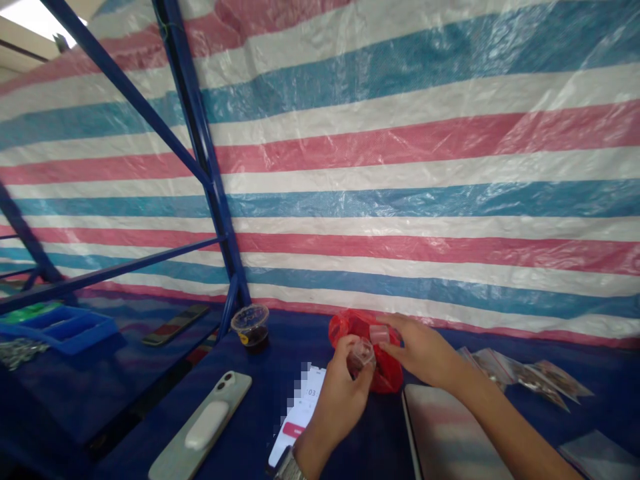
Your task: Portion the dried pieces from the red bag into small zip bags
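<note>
My left hand (337, 407) pinches a small clear plastic piece (361, 357) between thumb and fingers, in front of a red plastic bag (389, 375). My right hand (420, 350) reaches in from the right, its fingertips on a small pale pink translucent piece (379, 334) that lies against the top of the bag. The two hands are close together, and they hide the middle of the bag. A wristwatch or metal band (290, 467) shows on my left wrist at the bottom edge.
On the blue-covered table are a clear cup (250, 328) of dark liquid, a phone (200, 427) in a pale case, a lit phone (305, 407), a laptop or tablet (450, 433), and small zip bags (525, 377). A blue tray (60, 330) sits left, behind a blue metal frame (200, 147) and striped tarp (400, 153).
</note>
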### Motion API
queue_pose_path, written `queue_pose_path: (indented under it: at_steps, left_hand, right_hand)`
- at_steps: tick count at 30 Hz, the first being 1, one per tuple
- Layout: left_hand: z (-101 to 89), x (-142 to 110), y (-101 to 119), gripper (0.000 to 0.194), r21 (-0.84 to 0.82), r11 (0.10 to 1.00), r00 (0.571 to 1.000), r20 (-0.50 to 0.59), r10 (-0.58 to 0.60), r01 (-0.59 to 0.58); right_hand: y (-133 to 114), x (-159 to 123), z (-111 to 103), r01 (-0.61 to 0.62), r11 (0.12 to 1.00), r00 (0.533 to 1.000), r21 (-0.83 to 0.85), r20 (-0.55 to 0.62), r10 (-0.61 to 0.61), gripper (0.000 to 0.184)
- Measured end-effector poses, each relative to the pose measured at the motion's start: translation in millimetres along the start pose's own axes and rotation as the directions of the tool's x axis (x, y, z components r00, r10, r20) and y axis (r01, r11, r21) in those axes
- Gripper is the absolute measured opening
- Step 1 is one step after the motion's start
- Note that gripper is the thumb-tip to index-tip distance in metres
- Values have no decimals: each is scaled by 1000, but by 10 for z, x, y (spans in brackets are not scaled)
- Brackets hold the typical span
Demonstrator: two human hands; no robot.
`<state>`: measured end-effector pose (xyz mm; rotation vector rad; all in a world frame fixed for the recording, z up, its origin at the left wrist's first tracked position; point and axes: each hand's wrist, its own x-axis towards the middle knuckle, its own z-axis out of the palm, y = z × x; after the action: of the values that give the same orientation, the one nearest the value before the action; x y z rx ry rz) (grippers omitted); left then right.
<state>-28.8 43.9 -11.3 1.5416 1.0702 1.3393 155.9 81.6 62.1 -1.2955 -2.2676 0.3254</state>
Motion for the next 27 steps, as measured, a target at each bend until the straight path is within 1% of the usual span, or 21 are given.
queue_pose_path:
  at_steps: [2,3,5,7,9,11,13,15,16,17,18,20,21,23,25,27]
  left_hand:
    - [-10,3,-5,34,-69,998,999,-44,-11,8]
    - [-5,-1,-5,36,-100,994,998,-52,-39,33]
    - [27,-20,14,39,-140,984,992,-36,-118,112]
    - [93,-51,71,38,-179,964,980,18,-198,198]
    - [195,-94,163,32,-262,932,967,98,-234,252]
    - [317,-153,271,26,-363,890,957,182,-224,277]
    - [433,-226,366,24,-387,862,939,240,-248,327]
    - [518,-294,429,23,-342,876,921,306,-239,341]
    - [545,-319,445,22,-305,896,923,314,-225,322]
    - [561,-336,452,22,-262,922,933,297,-205,286]
    - [567,-344,451,23,-214,947,949,257,-182,239]
    - [555,-339,434,24,-101,984,983,130,-133,146]
    - [540,-331,422,23,-44,992,990,81,-113,117]
    - [500,-318,402,22,45,994,995,28,-97,96]
    - [454,-318,389,21,122,989,996,23,-81,78]
    - [410,-328,379,20,200,979,998,42,-48,38]
  right_hand:
    - [-3,15,47,63,995,998,74,-4,-62,52]
    - [-13,1,53,73,989,997,128,-15,-72,50]
    - [-46,-68,33,49,967,999,250,-9,-48,42]
    - [-86,-178,-12,-5,929,998,370,54,-16,34]
    - [-106,-319,-56,-52,882,994,469,110,0,31]
    - [-80,-485,-88,-84,843,994,531,99,37,34]
    - [7,-674,-109,-103,836,994,539,36,99,36]
    - [147,-875,-116,-141,851,982,506,-35,183,36]
    - [228,-971,-111,-171,858,972,484,-62,229,36]
    - [310,-1058,-99,-215,859,958,464,-71,278,35]
    - [387,-1133,-78,-260,857,942,445,-77,326,35]
    - [508,-1234,-16,-342,849,910,403,-84,406,32]
    - [549,-1259,20,-365,852,898,375,-99,428,31]
    - [594,-1270,84,-380,873,883,304,-161,441,29]
    - [619,-1256,114,-361,902,873,238,-254,417,30]
    - [655,-1246,98,-339,918,847,203,-359,393,34]
